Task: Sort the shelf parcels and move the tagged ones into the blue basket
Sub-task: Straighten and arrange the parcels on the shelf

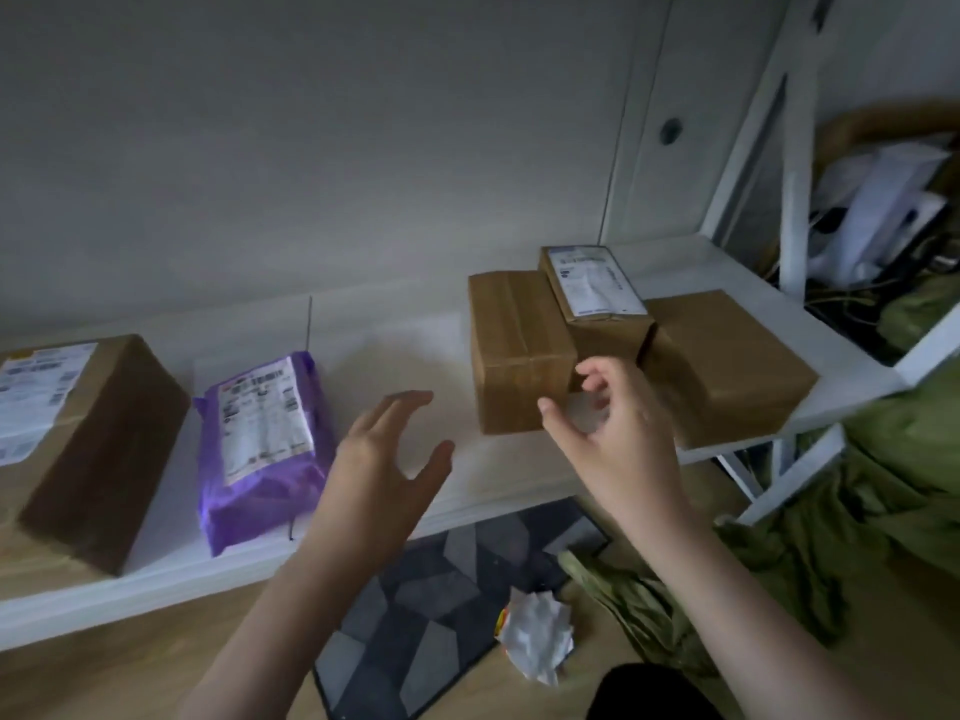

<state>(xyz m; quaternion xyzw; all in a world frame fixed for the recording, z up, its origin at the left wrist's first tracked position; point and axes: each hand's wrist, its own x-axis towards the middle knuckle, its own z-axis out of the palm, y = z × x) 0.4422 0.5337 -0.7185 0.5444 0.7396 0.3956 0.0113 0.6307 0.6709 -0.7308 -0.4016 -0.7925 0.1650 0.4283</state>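
Head view is showing the left hand [387, 452] hovering over the white shelf [395, 345], fingers straight and spread, holding nothing. The right hand [613, 433] is reaching with loosely curled fingers toward the plain brown box [519, 350] at its eleven o'clock, empty, contact unclear. A small labelled box [592, 285] is resting on top at one o'clock, overlapping a wide brown box [727, 366]. At nine o'clock, a purple labelled mailer [262, 444] and a large labelled carton [88, 439] are lying.

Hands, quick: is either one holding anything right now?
Left hand: open, fingers spread, holding nothing.
Right hand: open, fingers loosely curled in front of the plain box, holding nothing.
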